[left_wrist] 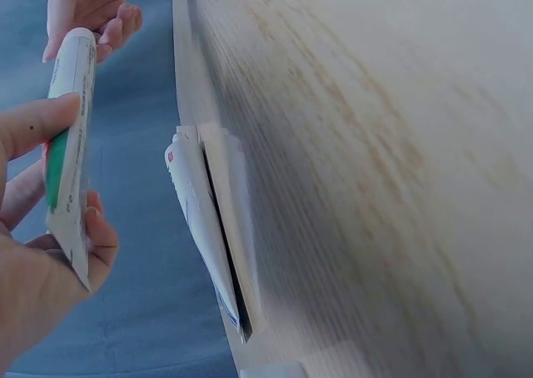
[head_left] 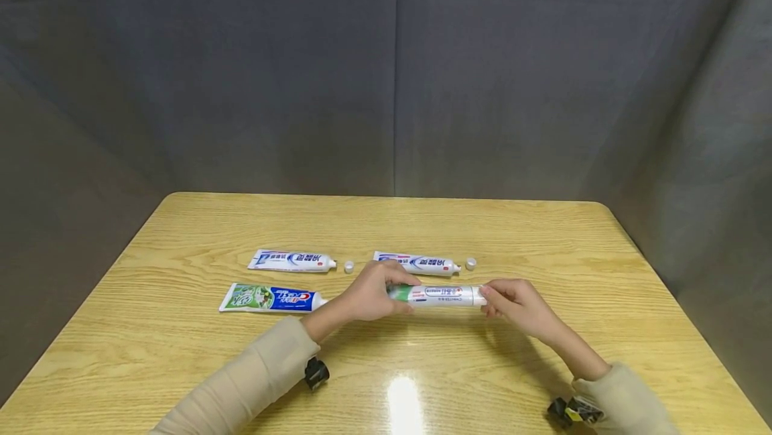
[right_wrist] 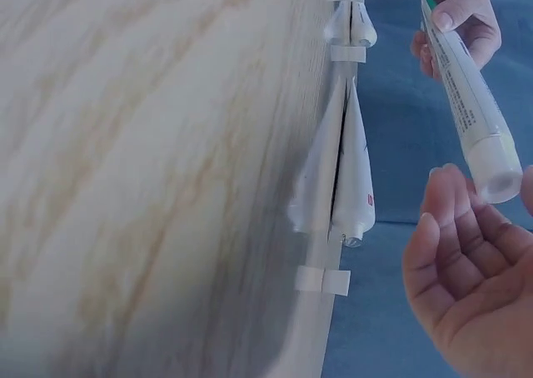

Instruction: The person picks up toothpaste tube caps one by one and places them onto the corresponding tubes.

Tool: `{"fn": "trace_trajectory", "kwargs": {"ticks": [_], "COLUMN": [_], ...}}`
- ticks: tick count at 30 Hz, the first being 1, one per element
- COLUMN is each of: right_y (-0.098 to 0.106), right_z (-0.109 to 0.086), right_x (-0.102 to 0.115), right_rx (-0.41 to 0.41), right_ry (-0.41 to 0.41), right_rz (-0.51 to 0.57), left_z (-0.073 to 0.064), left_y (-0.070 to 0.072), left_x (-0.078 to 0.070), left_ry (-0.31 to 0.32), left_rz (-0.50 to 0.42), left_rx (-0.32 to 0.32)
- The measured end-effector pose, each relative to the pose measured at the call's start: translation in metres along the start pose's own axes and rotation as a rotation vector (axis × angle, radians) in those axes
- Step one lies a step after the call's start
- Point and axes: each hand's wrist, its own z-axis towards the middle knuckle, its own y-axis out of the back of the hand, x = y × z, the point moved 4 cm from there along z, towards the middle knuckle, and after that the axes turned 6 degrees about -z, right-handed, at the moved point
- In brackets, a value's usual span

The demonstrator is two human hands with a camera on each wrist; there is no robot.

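Note:
My left hand (head_left: pixel 372 293) grips a white and green toothpaste tube (head_left: pixel 443 295) by its flat end, above the wooden table. The tube lies roughly level, its cap end pointing right. At that end, my right hand (head_left: pixel 521 304) holds the white cap (right_wrist: pixel 495 170) between thumb and fingers; the other fingers are loosely bent. The right thumb is mostly cut off in the right wrist view. Just behind the held tube lies a white and blue toothpaste tube (head_left: pixel 431 265), uncapped and partly covered by my left hand, with a small white cap (head_left: pixel 471 263) beside its nozzle.
Another uncapped white and blue tube (head_left: pixel 292 261) lies at the back left, a loose cap (head_left: pixel 349 266) by its nozzle. In front of it, a green and blue Crest tube (head_left: pixel 271 297) lies beside my left forearm. A dark curtain (head_left: pixel 386 86) hangs behind the table (head_left: pixel 199 227).

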Motion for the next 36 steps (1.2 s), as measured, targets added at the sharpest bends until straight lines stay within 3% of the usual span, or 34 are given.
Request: {"fn": "trace_trajectory", "kwargs": {"ticks": [7,15,29,36], "right_y": [0.0029,0.0034,0.0001,-0.0007], "right_z": [-0.0011,-0.0015,0.0004,-0.0021], "right_x": [0.0015,0.0081,0.0014,0.0013], "right_rx": [-0.047,-0.128,-0.114,-0.117], "right_ry": [-0.013,0.047,-0.114,-0.131], "right_rz": [-0.016,0.05,0.108,0.168], "left_z": [0.0002,-0.0012,0.0008,-0.0005], "left_y": [0.0017,0.0023,0.0006,-0.0022], "left_x": [-0.0007,-0.0005,0.0013,0.0016], "left_ry": [0.004,0.004,0.028,0.037], "left_rz": [-0.007,-0.012,-0.015,-0.005], "left_rx": [-0.006,-0.012,-0.025,-0.024]}}
